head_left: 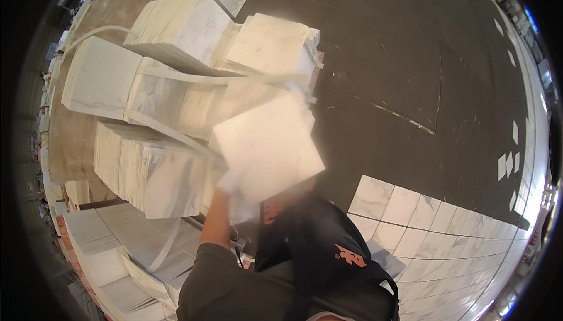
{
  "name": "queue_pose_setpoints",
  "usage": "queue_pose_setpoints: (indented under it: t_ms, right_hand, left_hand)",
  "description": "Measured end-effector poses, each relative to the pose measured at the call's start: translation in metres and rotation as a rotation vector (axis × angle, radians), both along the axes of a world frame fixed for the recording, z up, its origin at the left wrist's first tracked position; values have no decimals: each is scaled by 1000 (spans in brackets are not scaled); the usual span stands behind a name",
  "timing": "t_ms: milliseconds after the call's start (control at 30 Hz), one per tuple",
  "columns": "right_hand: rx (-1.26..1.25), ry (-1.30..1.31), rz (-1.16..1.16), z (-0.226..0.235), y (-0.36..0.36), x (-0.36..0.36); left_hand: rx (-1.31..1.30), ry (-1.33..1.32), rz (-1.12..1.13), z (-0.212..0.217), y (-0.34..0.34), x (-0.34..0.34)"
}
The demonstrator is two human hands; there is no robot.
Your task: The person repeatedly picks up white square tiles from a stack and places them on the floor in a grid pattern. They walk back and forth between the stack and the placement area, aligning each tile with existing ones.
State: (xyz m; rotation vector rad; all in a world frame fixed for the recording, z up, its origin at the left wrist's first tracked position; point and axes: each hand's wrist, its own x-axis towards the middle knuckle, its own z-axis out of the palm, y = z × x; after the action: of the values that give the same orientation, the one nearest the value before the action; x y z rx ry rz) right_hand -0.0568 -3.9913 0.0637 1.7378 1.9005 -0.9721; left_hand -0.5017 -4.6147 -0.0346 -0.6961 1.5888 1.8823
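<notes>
A square white marble tile (268, 148) is in front of me, tilted and overexposed, just above the stacked tiles at my left. My left hand (230, 182), in a pale glove, grips the tile's near left edge, with its fingers partly hidden and blurred. My right hand does not show. Beside the held tile stand packed stacks of tiles on edge, such as the near-left stack (172, 183) and the far stack (267, 42). Pale straps (176, 75) lie loosely across the stacks.
A wooden board (73, 145) shows beneath the stacks at the left. More tiles (97, 227) are packed at the lower left. Dark floor (387, 57) stretches out to the right. White marble tiles (404, 206) lie in a grid at the lower right.
</notes>
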Motion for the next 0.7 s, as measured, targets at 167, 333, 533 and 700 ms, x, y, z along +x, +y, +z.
queue_pose_setpoints:
  t_ms: [167,333,533,700]
  right_hand:
    - [-42,3,-39,-7,4,-27]
    - [-83,26,-101,-25,34,-49]
    - [-86,-30,-179,-92,120,-98]
    - [-99,-221,211,-134,255,-186]
  left_hand:
    - [-112,135,-159,75,30,-14]
    - [-301,114,-104,156,89,-29]
    - [-424,276,-35,153,148,-74]
    - [-607,405,-375,125,217,-156]
